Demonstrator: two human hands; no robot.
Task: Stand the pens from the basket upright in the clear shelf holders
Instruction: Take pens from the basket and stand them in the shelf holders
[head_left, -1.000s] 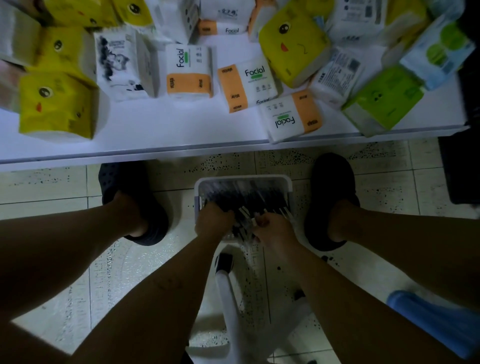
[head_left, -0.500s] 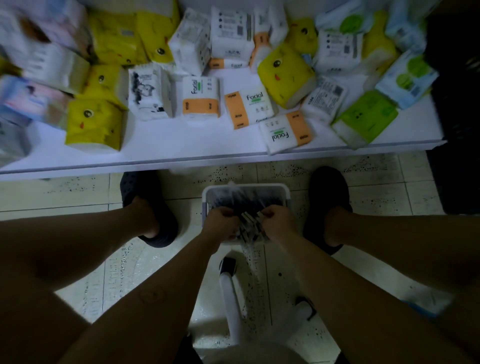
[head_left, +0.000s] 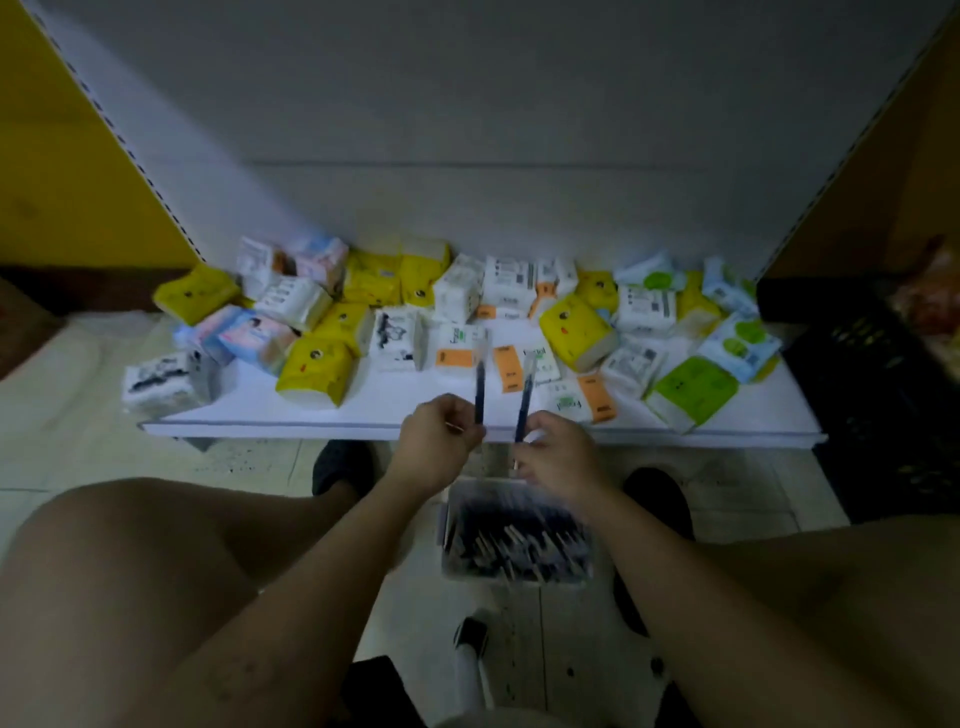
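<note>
Forearms reach forward between bare thighs; left hand (head_left: 439, 441) grips the left pen (head_left: 479, 387) upright; right hand (head_left: 558, 460), just beside, pinches the right pen (head_left: 523, 405).

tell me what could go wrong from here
The left hand and right hand each pinch a pen low down: the left pen or right pen could slip and drop outside the basket. No clear holder shows, and tissue packs crowd the shelf, so pens may have nowhere to stand.

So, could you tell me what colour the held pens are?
Dark blue, both the left pen and the right pen, in the head view.
</note>
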